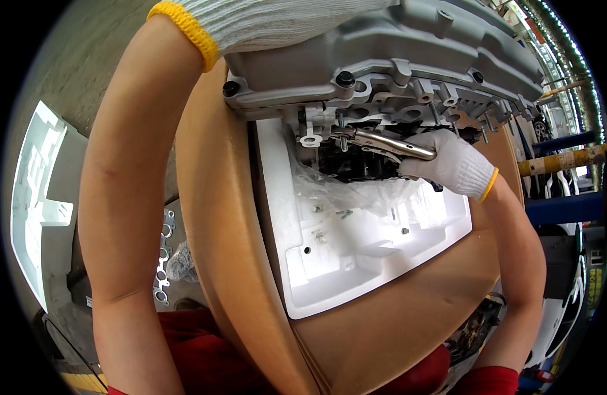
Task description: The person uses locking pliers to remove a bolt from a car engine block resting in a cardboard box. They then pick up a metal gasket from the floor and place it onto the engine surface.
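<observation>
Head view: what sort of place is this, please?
Probably an engine workshop or assembly area: a grey cast engine part, a gloved right hand holding a metal wrench, a gasket on the floor.

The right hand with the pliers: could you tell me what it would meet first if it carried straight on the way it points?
The right hand points its pliers leftward; their jaws already sit at a stud under the grey engine casting, so probably that, though depth is unclear.

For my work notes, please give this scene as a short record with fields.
left hand: white knit glove, resting on top of the grey metal engine part
right hand: gloved, gripping silver pliers
pliers: jaws at a stud under the engine part
below: white foam tray in a brown cardboard box, with clear plastic wrap
</observation>
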Tool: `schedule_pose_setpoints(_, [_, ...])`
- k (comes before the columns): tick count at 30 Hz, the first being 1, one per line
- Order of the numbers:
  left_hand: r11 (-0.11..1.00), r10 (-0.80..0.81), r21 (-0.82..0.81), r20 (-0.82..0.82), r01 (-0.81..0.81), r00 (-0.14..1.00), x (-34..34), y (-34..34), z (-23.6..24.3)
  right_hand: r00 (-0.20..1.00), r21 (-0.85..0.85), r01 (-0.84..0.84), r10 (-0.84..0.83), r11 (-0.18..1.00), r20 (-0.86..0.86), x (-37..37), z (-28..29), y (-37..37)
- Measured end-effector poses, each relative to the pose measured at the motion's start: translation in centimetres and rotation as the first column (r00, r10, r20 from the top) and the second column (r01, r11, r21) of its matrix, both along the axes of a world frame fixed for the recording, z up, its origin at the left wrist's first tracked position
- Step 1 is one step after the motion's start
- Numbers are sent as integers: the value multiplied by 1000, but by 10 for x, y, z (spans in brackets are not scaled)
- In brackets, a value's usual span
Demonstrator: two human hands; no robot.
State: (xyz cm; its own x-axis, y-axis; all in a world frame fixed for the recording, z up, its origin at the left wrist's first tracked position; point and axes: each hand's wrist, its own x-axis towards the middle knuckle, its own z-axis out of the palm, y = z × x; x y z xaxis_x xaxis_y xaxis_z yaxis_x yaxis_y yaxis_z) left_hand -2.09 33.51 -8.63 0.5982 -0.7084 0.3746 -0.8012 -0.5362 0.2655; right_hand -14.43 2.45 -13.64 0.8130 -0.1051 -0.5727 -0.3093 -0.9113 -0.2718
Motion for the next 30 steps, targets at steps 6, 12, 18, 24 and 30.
schedule_pose_setpoints(6, [996, -1, -78, 493, 45, 870, 26, -10, -32, 977, 421, 205, -210, 883, -37, -15, -76, -19])
schedule_pose_setpoints(12, [984, 151, -124, 222, -126, 963, 19, -7, -35, 996, 150, 20, -6, 988, -89, -1, -19, -12])
schedule_pose_setpoints(18, [989, 95, -137, 328, -52, 940, 6, -7, -32, 996, -210, -87, 79, 974, -47, 6, 37, 17])
schedule_pose_setpoints(24, [954, -48, -280, 228, 113, 972, 2, -2, -30, 999, -170, -36, 34, 985, -18, 6, 3, 3])
schedule_pose_setpoints(30, [988, -44, -155, -132, 23, 990, 3, 0, -4, 978, 438, 191, -209, 879, -6, -12, -68, -13])
